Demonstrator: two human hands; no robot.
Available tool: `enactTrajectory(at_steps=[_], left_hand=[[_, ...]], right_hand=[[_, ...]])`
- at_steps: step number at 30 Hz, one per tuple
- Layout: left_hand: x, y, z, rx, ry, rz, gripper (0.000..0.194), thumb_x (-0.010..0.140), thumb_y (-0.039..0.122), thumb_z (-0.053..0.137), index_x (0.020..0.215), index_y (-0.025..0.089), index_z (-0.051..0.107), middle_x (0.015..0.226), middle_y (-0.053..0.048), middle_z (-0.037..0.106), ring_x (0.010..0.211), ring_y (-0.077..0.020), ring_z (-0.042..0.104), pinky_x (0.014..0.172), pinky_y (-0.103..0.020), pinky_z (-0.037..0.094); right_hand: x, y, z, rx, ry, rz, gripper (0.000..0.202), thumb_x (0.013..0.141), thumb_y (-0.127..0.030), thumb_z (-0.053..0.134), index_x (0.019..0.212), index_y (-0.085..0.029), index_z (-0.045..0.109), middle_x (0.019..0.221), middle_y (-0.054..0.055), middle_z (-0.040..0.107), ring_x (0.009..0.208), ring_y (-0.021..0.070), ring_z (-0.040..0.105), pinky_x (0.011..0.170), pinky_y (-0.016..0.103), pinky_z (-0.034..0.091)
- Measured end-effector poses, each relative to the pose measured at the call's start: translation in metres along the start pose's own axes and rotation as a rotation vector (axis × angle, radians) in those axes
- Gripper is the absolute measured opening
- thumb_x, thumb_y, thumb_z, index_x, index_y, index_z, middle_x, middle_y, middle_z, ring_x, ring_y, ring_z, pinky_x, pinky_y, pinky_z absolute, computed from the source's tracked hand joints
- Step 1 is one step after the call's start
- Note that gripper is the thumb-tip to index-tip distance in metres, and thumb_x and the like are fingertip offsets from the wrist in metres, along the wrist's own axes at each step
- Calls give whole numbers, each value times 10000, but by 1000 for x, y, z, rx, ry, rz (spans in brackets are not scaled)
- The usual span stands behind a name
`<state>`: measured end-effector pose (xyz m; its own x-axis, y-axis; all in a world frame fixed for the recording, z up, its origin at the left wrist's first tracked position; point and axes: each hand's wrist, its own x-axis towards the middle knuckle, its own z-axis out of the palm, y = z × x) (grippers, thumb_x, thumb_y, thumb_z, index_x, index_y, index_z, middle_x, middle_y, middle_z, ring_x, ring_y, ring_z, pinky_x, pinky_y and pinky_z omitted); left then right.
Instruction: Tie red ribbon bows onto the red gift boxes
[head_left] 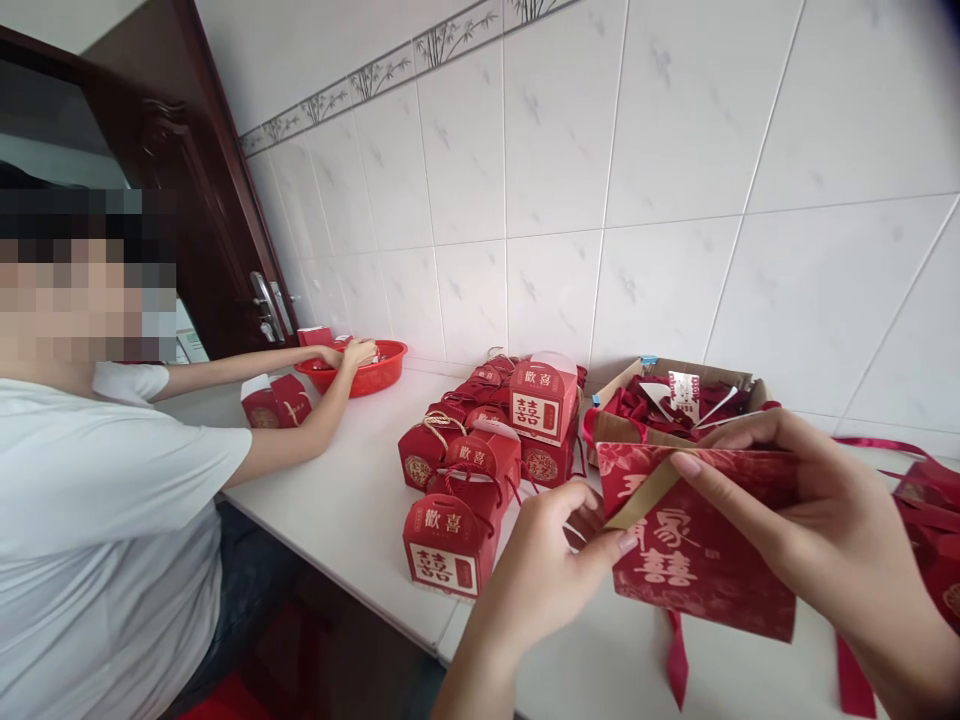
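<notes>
A red printed paper piece [701, 560] with pale characters and a double-happiness sign is held up at the right; whether it is a card or a flat box, I cannot tell. My right hand [817, 530] grips its upper right part, thumb on the front. Across its upper left corner slants a gold-beige strip [646, 495]. My left hand [544, 570] is closed at the strip's lower end, thumb and finger pinching there by the left edge. The right thumb tip rests at the strip's upper end. Dark red ribbon [677, 660] hangs below the red piece.
Several red gift boxes [446, 550] with cord handles stand left of my hands. Behind them sits an open cardboard box [750, 380] of red ribbons. A co-worker [112, 520] at the left reaches into a red basin [379, 375], near another red box [274, 405]. The tiled wall borders the table.
</notes>
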<state>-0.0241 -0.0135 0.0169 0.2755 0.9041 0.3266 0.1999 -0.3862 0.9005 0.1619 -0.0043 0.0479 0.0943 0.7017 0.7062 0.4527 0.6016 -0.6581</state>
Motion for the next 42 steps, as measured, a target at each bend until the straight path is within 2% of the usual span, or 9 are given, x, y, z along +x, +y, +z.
enactTrajectory(at_steps=[5,8,13,18,23,28,30,37,42], left_hand=[[-2,6,-19,-69,106,-16,155,832,302,622,774,159,633,695,3,598,643,-112,550,581,-211,427],[-7,11,-28,-190,301,73,148,801,294,663,765,151,650,750,-15,601,679,-118,569,615,-219,477],[-15,23,-17,-435,628,280,114,796,267,672,847,169,647,826,-40,656,668,-123,631,604,-229,541],[-15,22,-8,-381,791,478,435,783,130,681,1138,291,487,726,41,685,626,-88,641,606,-190,551],[-17,18,-10,-316,686,557,102,801,166,664,881,210,709,729,-23,708,653,-140,672,607,-247,579],[-26,25,-14,-382,201,377,167,843,246,611,948,244,741,769,-96,725,681,-217,684,557,-325,585],[-27,29,-14,-318,102,342,131,810,224,651,889,255,751,753,-86,701,696,-222,679,617,-358,590],[-23,31,-10,-83,93,353,97,780,144,671,812,229,706,896,-66,631,891,-192,635,747,-279,546],[-24,31,-5,-204,103,272,79,812,156,640,834,222,677,787,-41,679,725,-162,659,611,-235,541]], right_hand=[[3,0,-8,61,-13,-5,239,735,-395,727,793,-231,562,724,41,648,582,199,617,447,283,507],[4,1,-10,48,-91,-133,198,758,-354,708,776,-238,548,743,34,647,599,198,613,482,299,512],[0,2,-8,54,-403,-369,162,789,-228,677,804,-243,516,709,0,618,589,166,591,473,271,494],[-7,-1,-3,141,-615,-422,176,829,-136,620,799,-219,468,704,-5,580,599,131,570,501,241,464],[-7,-7,-4,181,-599,-494,177,845,-119,611,805,-213,467,718,-3,575,622,115,572,508,217,443],[-6,-11,-7,230,-598,-553,202,820,-96,644,816,-217,482,702,-2,607,603,121,583,506,231,464],[-6,-13,-7,228,-592,-559,217,809,-97,656,809,-221,478,725,10,635,607,129,601,508,244,480],[-4,-15,-7,238,-596,-581,214,818,-107,648,814,-236,477,693,-12,632,636,126,613,540,239,494],[-4,-12,-9,229,-594,-573,221,819,-113,654,812,-226,463,721,3,623,638,118,597,539,232,470]])
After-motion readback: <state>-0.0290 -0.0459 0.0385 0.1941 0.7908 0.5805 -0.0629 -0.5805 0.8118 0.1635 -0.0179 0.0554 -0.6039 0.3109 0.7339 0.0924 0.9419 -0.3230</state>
